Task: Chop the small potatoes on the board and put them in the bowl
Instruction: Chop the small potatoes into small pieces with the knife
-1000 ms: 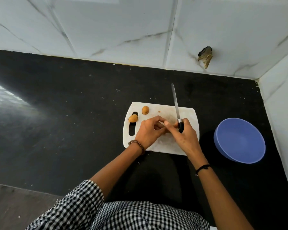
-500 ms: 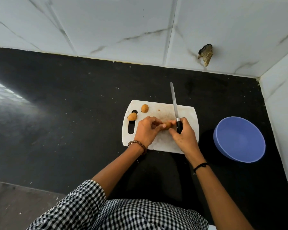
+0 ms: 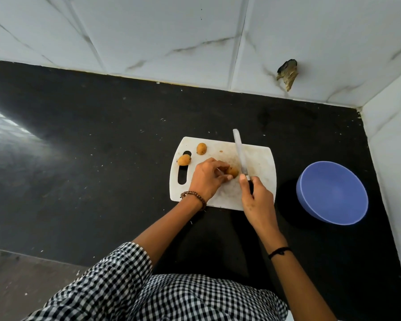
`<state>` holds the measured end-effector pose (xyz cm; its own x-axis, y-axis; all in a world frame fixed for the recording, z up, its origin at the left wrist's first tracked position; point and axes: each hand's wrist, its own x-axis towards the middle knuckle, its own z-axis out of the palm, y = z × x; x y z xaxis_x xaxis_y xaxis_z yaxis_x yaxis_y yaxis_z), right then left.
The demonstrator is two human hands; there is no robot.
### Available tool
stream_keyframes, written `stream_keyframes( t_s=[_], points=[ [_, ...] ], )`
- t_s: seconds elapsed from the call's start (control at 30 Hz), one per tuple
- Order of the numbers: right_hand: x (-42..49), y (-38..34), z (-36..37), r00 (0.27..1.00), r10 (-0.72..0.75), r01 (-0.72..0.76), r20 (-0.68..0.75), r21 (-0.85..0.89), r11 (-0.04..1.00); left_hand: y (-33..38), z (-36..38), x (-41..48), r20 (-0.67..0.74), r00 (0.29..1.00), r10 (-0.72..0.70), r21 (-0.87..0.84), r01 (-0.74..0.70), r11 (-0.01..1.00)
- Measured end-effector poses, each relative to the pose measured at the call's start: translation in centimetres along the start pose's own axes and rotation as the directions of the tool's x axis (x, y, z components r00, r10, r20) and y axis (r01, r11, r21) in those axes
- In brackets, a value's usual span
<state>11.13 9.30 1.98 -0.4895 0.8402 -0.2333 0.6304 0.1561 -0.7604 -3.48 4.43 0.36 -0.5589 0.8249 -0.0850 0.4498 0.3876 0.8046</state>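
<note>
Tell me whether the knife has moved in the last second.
Yes. The knife has drawn back toward the person: its tip overhangs the far edge of the cutting board less than before, and it lies beside the held potato.

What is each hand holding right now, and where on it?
Left hand pinches a potato by its left end; right hand grips the knife by its handle.

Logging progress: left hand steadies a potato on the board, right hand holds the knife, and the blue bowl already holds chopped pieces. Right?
No. The head view shows the blue bowl with nothing in it. The rest stands: the left hand steadies a potato on the board, the right hand holds the knife.
</note>
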Motion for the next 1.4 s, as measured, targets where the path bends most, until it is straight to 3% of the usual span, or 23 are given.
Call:
stream_keyframes(
  t_s=[0.33,0.8,1.4],
  points=[
    [-2.6,0.7,1.6,1.0,-0.001,0.003,0.013,-0.113,0.994,0.0,0.1,-0.1,-0.023,0.998,-0.057,-0.135,0.053,0.989],
    [-2.9,-0.9,3.0,0.998,0.056,-0.07,-0.041,-0.539,0.839,-0.2,1.0,0.1,-0.068,0.997,-0.024,-0.02,0.022,1.0],
    [-1.8,-2.0,2.2,0.991,0.102,-0.039,0.092,-0.522,0.852,0.0,1.3,0.0,-0.099,0.991,-0.09,-0.052,0.085,0.995]
  ],
)
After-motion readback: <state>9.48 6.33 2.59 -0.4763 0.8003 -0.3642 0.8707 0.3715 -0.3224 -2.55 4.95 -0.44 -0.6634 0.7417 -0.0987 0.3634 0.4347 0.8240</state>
